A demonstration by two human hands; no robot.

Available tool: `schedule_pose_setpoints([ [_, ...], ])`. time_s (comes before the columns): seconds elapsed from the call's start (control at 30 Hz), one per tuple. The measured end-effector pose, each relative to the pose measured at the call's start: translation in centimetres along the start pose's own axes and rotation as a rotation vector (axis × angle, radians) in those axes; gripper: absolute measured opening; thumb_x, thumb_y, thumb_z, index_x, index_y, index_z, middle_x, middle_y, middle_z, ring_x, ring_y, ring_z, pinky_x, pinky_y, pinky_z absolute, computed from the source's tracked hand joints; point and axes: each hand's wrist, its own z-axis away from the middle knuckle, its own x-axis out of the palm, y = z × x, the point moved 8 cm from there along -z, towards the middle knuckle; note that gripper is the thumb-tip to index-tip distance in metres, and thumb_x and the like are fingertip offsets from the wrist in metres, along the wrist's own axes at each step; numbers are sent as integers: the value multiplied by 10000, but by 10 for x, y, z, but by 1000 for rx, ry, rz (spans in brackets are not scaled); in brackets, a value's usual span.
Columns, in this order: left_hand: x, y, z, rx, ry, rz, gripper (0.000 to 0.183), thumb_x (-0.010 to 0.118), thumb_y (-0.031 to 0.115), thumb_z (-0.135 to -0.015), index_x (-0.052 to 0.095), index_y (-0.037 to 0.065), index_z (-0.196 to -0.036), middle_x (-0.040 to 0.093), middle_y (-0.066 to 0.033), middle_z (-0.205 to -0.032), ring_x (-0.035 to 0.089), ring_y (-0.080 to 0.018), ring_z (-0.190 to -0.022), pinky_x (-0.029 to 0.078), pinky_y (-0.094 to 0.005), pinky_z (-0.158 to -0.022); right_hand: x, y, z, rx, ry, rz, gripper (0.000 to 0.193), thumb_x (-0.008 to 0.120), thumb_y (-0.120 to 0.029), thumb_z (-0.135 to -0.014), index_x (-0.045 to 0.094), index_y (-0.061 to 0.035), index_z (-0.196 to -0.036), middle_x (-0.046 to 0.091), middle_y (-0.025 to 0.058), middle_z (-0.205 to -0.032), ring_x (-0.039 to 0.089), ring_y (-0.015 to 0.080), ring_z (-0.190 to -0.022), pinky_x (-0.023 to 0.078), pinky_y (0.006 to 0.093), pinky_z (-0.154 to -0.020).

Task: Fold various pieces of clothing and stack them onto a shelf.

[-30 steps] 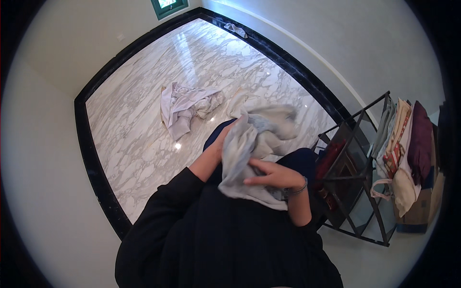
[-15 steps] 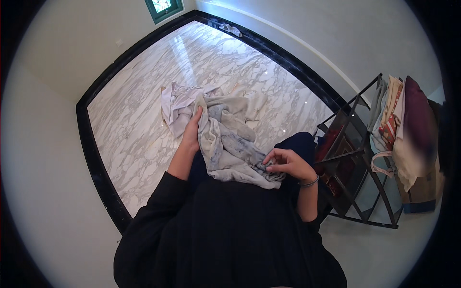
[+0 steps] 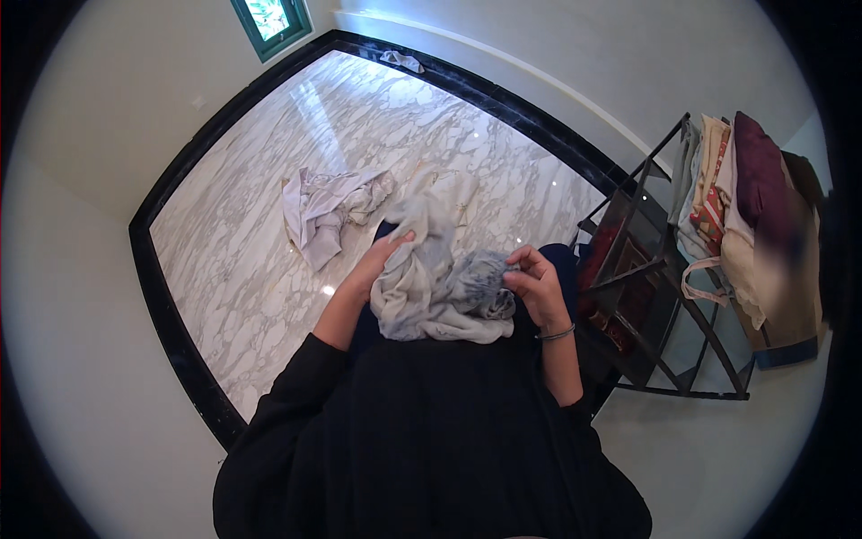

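A crumpled pale grey and cream garment (image 3: 413, 292) lies bunched over my lap, with a gathered bluish-grey end on its right. My left hand (image 3: 382, 262) grips its left side, the thumb over the cloth and the other fingers hidden beneath. At the gathered end, my right hand (image 3: 539, 286) pinches the fabric between thumb and fingertips. Just beyond, on the marble floor, sits a rumpled whitish-lilac cloth (image 3: 319, 216), apart from both hands. The garment's far part is blurred.
To my right stands a dark metal rack (image 3: 660, 269) with folded clothes (image 3: 705, 193) and a maroon cushion-like item (image 3: 759, 166). A small white cloth (image 3: 401, 61) rests by the far black floor border. A green-framed window (image 3: 274, 27) is in the far left wall.
The garment has been drawn together and bunched closer to me, leaving the lilac cloth more exposed. My left hand has moved lower, and the gathered end has been raised by my right hand.
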Motion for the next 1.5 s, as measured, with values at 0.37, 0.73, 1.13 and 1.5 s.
schedule_pose_setpoints([
  [0.37, 38, 23, -92, 586, 292, -1172, 521, 552, 354, -954, 491, -13, -1319, 554, -149, -1273, 533, -219, -1162, 395, -314, -995, -41, -39, -63, -169, 182, -398, 280, 628, -30, -860, 577, -41, -1135, 602, 25, -1006, 581, 79, -879, 464, 188, -714],
  [0.73, 45, -120, -169, -214, -183, -650, 457, 592, 360, -808, 554, 99, -1181, 620, -41, -1087, 570, -178, -1041, 430, -427, -874, -106, 114, -122, 195, 167, 83, 394, 723, 13, -779, 610, -7, -1156, 650, 86, -1013, 631, 157, -902, 512, 276, -788],
  [1.13, 22, -135, -223, 10, -84, -877, 589, 714, 404, -776, 582, -4, -1180, 653, -202, -1103, 629, -303, -1044, 477, -370, -875, -115, 107, -130, 162, 210, 278, 331, 696, -38, -805, 661, -17, -1133, 699, 67, -903, 658, 114, -758, 507, 230, -689],
  [1.5, 23, -117, -225, 203, 26, -829, 385, 627, 205, -817, 595, 0, -1140, 671, -165, -977, 641, -234, -924, 479, -343, -819, -126, 120, -142, 102, 240, 352, 303, 680, -48, -824, 686, -27, -1127, 699, 57, -918, 625, 76, -755, 499, 216, -687],
])
